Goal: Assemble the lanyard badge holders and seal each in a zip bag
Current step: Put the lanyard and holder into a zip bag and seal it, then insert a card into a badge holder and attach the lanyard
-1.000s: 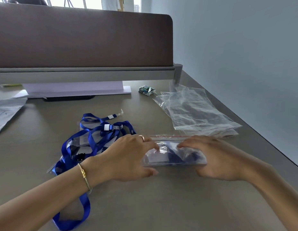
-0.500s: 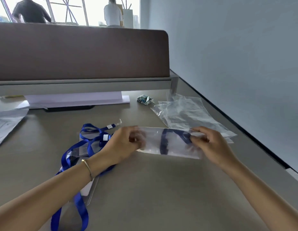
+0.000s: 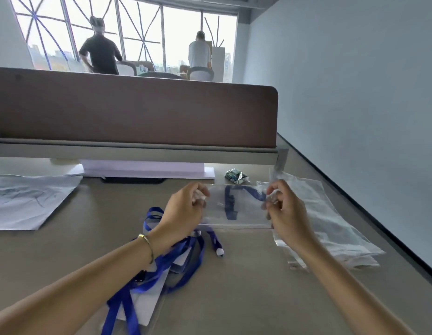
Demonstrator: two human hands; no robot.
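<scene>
Hands: left hand (image 3: 183,209) pinches the left end of the zip bag (image 3: 236,209); right hand (image 3: 286,213) pinches the right end, fingers curled on the film.
Bag position: lifted off the desk (image 3: 246,286), stretched flat between the hands, at 12 o'clock from the wrists.
Contents: blue lanyard (image 3: 230,201) visible through the film (badge holder itself not clearly resolved).
Step, judged: checking or finishing the zip seal.
Technique: keep the bag taut; run thumb and forefinger along the whole track, end to end; press out trapped air first.
Risk: strap caught in the track would leave a gap.
Remaining stock: loose lanyards (image 3: 161,267) at 7 o'clock; empty bags (image 3: 331,233) at 3 o'clock.
</scene>
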